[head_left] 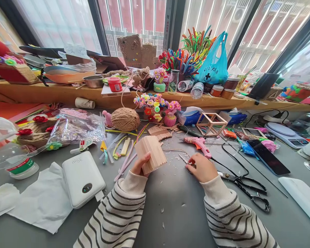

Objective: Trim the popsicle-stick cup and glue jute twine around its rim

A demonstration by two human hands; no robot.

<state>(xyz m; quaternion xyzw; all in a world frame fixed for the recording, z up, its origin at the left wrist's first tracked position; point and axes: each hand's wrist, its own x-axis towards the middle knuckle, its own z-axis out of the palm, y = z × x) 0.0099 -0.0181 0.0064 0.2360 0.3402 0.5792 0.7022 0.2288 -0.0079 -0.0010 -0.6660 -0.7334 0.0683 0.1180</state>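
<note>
My left hand [142, 164] is closed round a small box-like piece made of pale wooden craft sticks [153, 155], held tilted above the table with its sticks side by side. My right hand [203, 167] has its fingers curled over the blades of large black-handled scissors [250, 189]. The blade tips poke out to the left of the fingers, and the handles lie to the right on the tabletop. Just behind this hand is a pink glue gun [198, 144]. Loose craft sticks [160, 131] lie beyond the wooden piece.
A white power bank [83, 179] and white tissue [45, 196] lie at left. Farther back are a twine ball [125, 119], crocheted flowers [152, 103] and a wooden stick frame [212, 124]. On the right lie a phone [268, 156] and a kitchen scale [286, 134]. A crowded shelf [74, 90] spans the back.
</note>
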